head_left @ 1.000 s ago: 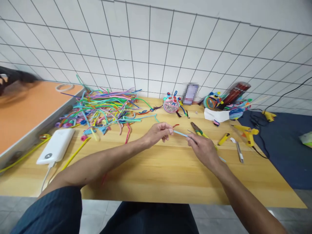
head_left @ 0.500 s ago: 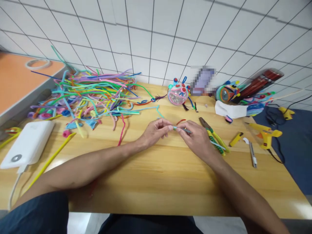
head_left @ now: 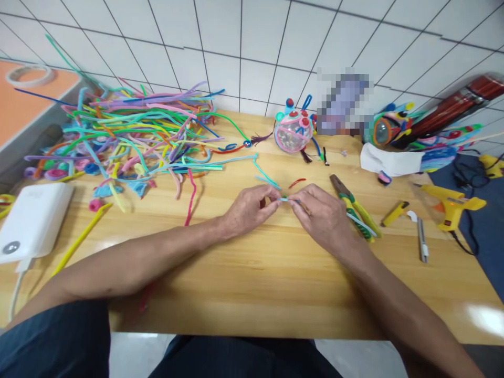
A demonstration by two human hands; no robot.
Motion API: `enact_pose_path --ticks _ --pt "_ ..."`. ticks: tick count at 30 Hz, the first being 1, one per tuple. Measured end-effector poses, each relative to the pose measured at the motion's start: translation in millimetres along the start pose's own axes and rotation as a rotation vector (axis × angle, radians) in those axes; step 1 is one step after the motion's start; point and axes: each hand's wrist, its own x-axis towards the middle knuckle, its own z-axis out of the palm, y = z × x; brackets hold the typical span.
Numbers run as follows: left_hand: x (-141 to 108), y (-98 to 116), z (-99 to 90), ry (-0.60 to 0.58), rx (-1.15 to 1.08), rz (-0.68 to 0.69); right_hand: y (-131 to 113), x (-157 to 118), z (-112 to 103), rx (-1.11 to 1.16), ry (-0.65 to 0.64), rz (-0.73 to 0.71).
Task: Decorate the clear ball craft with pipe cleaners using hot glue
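Observation:
Between my two hands runs a short piece of light blue pipe cleaner [head_left: 284,199], a little above the wooden table. My left hand [head_left: 252,210] pinches one end of it between thumb and fingers. The other end is pinched by my right hand [head_left: 317,212], and part of it is hidden by the fingers. Just beyond my hands lie a turquoise pipe cleaner [head_left: 263,172] and a short red piece [head_left: 297,182]. Pliers with green and yellow handles [head_left: 356,210] rest to the right of my right hand.
A tangled heap of coloured pipe cleaners [head_left: 134,131] covers the back left. A decorated clear ball [head_left: 293,132] stands at the back middle. On the right lie a yellow glue gun [head_left: 451,205], a yellow cutter [head_left: 395,213] and a silver knife [head_left: 422,240]. A white power bank [head_left: 37,220] sits at left.
The camera view has shifted. The pipe cleaner between my fingertips now shows as a straight light blue stretch, where a green bit and a darker end showed before. Both hands keep their pinch.

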Motion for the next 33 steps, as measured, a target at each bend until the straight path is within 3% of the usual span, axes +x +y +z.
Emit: enact_pose_path --ticks 6,12,17,24,27,33 --pt "4 -2 -2.3 0.058 -0.014 -0.099 4 3 -9 0.046 0.009 0.044" --pt "8 -6 -4.7 0.15 -0.09 -0.184 33 10 -36 0.017 0.05 0.118" --pt "9 2 -10.5 0.032 -0.12 -0.199 44 14 -40 0.07 -0.009 0.105" --pt "18 13 -16.2 -0.321 -0.382 -0.382 15 15 -23 0.241 -0.125 -0.067" --pt "18 15 -15.8 -0.317 -0.427 -0.417 15 13 -21 0.233 -0.13 -0.062" --pt "19 14 -14.2 -0.271 -0.526 -0.498 37 15 -27 0.149 -0.062 0.015"
